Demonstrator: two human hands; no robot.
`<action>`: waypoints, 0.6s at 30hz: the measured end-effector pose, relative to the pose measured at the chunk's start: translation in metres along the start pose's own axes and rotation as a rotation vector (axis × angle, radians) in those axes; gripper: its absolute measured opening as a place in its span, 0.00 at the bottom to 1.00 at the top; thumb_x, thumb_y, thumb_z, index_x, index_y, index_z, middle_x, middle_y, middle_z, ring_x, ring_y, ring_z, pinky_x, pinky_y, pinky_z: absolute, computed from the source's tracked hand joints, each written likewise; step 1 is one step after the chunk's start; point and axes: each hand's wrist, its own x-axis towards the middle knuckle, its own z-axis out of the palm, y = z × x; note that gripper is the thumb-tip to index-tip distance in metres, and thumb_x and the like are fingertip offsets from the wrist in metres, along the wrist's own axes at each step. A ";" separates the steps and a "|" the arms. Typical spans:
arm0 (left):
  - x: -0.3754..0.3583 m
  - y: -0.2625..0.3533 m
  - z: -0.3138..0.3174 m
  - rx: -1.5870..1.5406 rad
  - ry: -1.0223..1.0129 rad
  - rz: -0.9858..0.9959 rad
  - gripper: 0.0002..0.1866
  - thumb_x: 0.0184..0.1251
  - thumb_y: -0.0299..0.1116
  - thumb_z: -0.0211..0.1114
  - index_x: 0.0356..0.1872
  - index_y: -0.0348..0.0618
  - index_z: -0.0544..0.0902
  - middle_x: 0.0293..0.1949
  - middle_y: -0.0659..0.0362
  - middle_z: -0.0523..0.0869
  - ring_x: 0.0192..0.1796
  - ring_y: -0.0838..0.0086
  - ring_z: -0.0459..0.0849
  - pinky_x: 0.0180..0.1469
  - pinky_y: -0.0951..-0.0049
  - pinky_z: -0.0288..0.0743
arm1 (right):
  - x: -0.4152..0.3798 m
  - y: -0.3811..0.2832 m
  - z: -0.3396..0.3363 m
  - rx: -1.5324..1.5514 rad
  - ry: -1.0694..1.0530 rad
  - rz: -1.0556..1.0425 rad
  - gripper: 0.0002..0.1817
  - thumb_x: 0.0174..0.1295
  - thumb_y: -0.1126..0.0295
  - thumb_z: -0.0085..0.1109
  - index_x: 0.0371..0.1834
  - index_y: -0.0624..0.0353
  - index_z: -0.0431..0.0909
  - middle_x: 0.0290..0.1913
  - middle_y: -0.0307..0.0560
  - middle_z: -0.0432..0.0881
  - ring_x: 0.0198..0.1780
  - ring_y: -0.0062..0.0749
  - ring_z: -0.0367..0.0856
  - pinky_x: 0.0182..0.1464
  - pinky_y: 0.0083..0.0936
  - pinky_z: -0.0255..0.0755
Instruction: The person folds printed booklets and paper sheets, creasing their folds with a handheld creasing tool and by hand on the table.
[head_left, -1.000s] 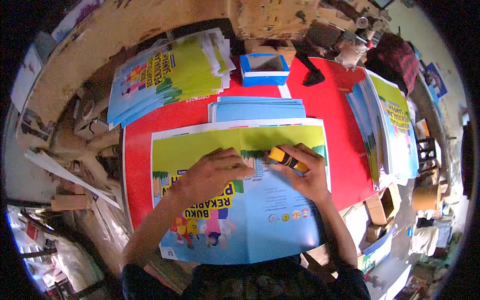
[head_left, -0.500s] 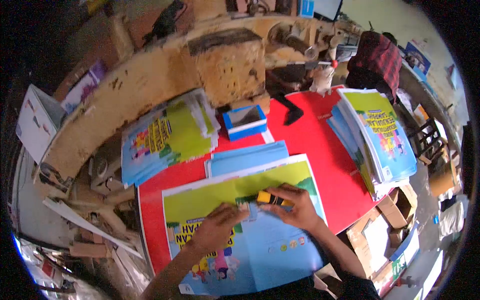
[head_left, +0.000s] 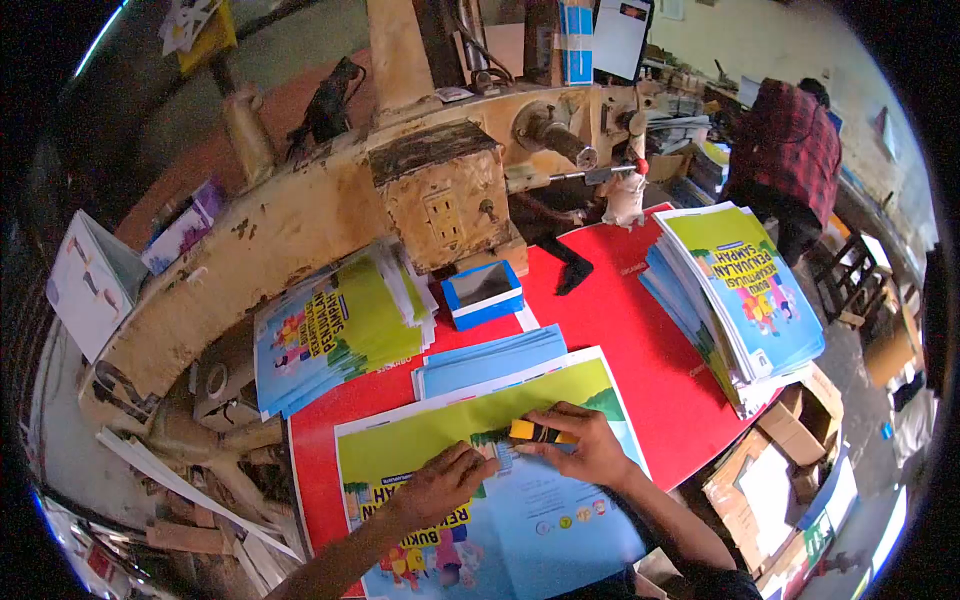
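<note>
A large printed cover sheet (head_left: 560, 510), green and blue with cartoon figures, lies upside down to me across the near part of the red table. My right hand (head_left: 582, 447) is closed around a small yellow-and-black block-shaped tool (head_left: 535, 431), held over the sheet near its middle fold. Just left of it, my left hand (head_left: 447, 485) rests on the sheet, fingers bent and drawn together, tips close to the fold. Whether anything is pinched in them I cannot tell. Beyond the sheet lie stacked blue sheets (head_left: 490, 360).
A blue box with a window (head_left: 484, 296) stands behind the blue sheets. Piles of printed covers (head_left: 335, 325) lie left and more covers (head_left: 745, 290) right on the red table (head_left: 620, 290). A worn machine (head_left: 440, 195) spans the back. A person in a plaid shirt (head_left: 785, 140) bends at back right.
My view has tilted upward, so the table sits lower in the picture. Both hands stay beside the fold, the yellow-and-black tool still in my right. The person behind shows more fully.
</note>
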 end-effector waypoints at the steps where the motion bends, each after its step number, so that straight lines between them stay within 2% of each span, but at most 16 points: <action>1: -0.001 0.005 0.002 0.002 0.000 0.004 0.25 0.64 0.30 0.63 0.65 0.45 0.77 0.52 0.54 0.82 0.60 0.60 0.79 0.69 0.60 0.73 | -0.001 0.001 0.001 0.011 0.000 0.008 0.26 0.53 0.77 0.77 0.58 0.66 0.85 0.44 0.58 0.89 0.46 0.49 0.90 0.51 0.36 0.83; 3: -0.001 0.016 0.005 -0.250 0.061 -0.201 0.21 0.64 0.25 0.62 0.59 0.37 0.75 0.50 0.49 0.82 0.56 0.53 0.79 0.66 0.56 0.74 | -0.002 0.000 -0.001 0.023 0.002 0.021 0.26 0.53 0.78 0.77 0.58 0.66 0.85 0.44 0.59 0.89 0.46 0.50 0.90 0.50 0.37 0.83; 4: 0.000 0.023 0.004 -0.252 0.058 -0.198 0.21 0.64 0.25 0.62 0.59 0.37 0.75 0.50 0.49 0.82 0.56 0.53 0.79 0.66 0.56 0.74 | -0.002 -0.002 -0.003 -0.002 -0.021 0.032 0.26 0.53 0.78 0.76 0.58 0.65 0.85 0.43 0.59 0.88 0.45 0.49 0.90 0.50 0.37 0.83; 6: 0.005 0.039 -0.001 -0.345 0.186 -0.445 0.18 0.61 0.20 0.61 0.53 0.34 0.71 0.46 0.46 0.81 0.53 0.48 0.79 0.60 0.52 0.74 | -0.001 -0.002 -0.004 -0.026 -0.044 0.049 0.25 0.53 0.77 0.76 0.58 0.65 0.85 0.43 0.59 0.88 0.44 0.49 0.89 0.49 0.36 0.83; 7: 0.007 0.044 -0.001 -0.350 0.181 -0.447 0.18 0.61 0.20 0.61 0.53 0.34 0.71 0.46 0.46 0.81 0.53 0.48 0.79 0.60 0.52 0.74 | -0.001 0.000 -0.004 -0.022 -0.042 0.055 0.24 0.56 0.72 0.76 0.58 0.62 0.85 0.43 0.58 0.88 0.44 0.51 0.89 0.49 0.38 0.83; 8: 0.008 0.049 0.000 -0.383 0.147 -0.569 0.21 0.58 0.20 0.62 0.54 0.34 0.71 0.47 0.46 0.80 0.52 0.48 0.81 0.57 0.51 0.76 | -0.001 0.000 -0.003 -0.015 -0.044 0.063 0.24 0.59 0.66 0.77 0.59 0.60 0.85 0.43 0.57 0.87 0.43 0.53 0.88 0.49 0.39 0.83; 9: 0.008 0.055 -0.002 -0.415 0.108 -0.694 0.24 0.56 0.20 0.63 0.56 0.34 0.71 0.48 0.46 0.80 0.52 0.47 0.82 0.55 0.50 0.78 | -0.002 0.001 -0.002 -0.004 -0.054 0.073 0.24 0.59 0.66 0.77 0.59 0.60 0.85 0.43 0.57 0.87 0.43 0.53 0.88 0.49 0.39 0.83; 10: 0.011 0.062 -0.003 -0.421 0.095 -0.707 0.24 0.56 0.20 0.63 0.56 0.34 0.71 0.48 0.46 0.80 0.52 0.47 0.82 0.55 0.50 0.78 | -0.003 0.002 -0.001 -0.001 -0.032 0.060 0.24 0.59 0.65 0.77 0.58 0.60 0.85 0.43 0.57 0.87 0.43 0.53 0.88 0.49 0.39 0.83; 11: 0.016 0.066 -0.005 -0.428 0.161 -0.753 0.21 0.56 0.14 0.61 0.51 0.35 0.69 0.45 0.45 0.80 0.48 0.46 0.81 0.51 0.49 0.76 | -0.002 0.003 0.001 0.003 -0.011 0.048 0.24 0.59 0.65 0.77 0.58 0.60 0.85 0.43 0.57 0.87 0.43 0.52 0.88 0.49 0.40 0.83; 12: 0.020 0.069 -0.009 -0.435 0.224 -0.800 0.19 0.55 0.09 0.58 0.47 0.35 0.66 0.41 0.43 0.80 0.45 0.44 0.81 0.47 0.47 0.73 | 0.000 -0.008 -0.004 -0.021 -0.028 0.125 0.24 0.59 0.64 0.77 0.57 0.60 0.85 0.43 0.57 0.88 0.44 0.52 0.88 0.50 0.40 0.83; 13: 0.023 0.071 -0.012 -0.447 0.201 -0.823 0.19 0.55 0.09 0.58 0.47 0.35 0.66 0.41 0.43 0.80 0.45 0.44 0.81 0.47 0.47 0.73 | 0.000 -0.004 -0.002 -0.021 -0.016 0.088 0.23 0.59 0.64 0.78 0.56 0.61 0.86 0.44 0.58 0.88 0.44 0.53 0.88 0.50 0.40 0.83; 15: 0.030 0.072 -0.016 -0.591 0.356 -0.980 0.18 0.61 0.10 0.59 0.48 0.36 0.67 0.40 0.44 0.79 0.43 0.46 0.82 0.45 0.49 0.75 | -0.001 0.001 0.002 -0.004 -0.007 0.079 0.23 0.59 0.64 0.78 0.55 0.62 0.86 0.45 0.59 0.88 0.44 0.54 0.88 0.49 0.40 0.83; 16: 0.029 0.070 -0.017 -0.603 0.341 -1.011 0.18 0.61 0.10 0.59 0.48 0.36 0.67 0.40 0.44 0.79 0.43 0.46 0.82 0.45 0.49 0.75 | 0.001 -0.004 0.000 -0.005 -0.016 0.075 0.22 0.59 0.66 0.78 0.55 0.63 0.86 0.45 0.59 0.88 0.44 0.54 0.88 0.49 0.40 0.83; 18: 0.023 0.056 -0.020 -0.758 0.343 -0.920 0.14 0.67 0.14 0.61 0.49 0.37 0.68 0.40 0.46 0.79 0.43 0.48 0.83 0.47 0.51 0.77 | 0.001 -0.001 0.002 -0.019 -0.027 0.085 0.22 0.58 0.66 0.77 0.55 0.62 0.86 0.45 0.58 0.88 0.44 0.54 0.89 0.48 0.39 0.84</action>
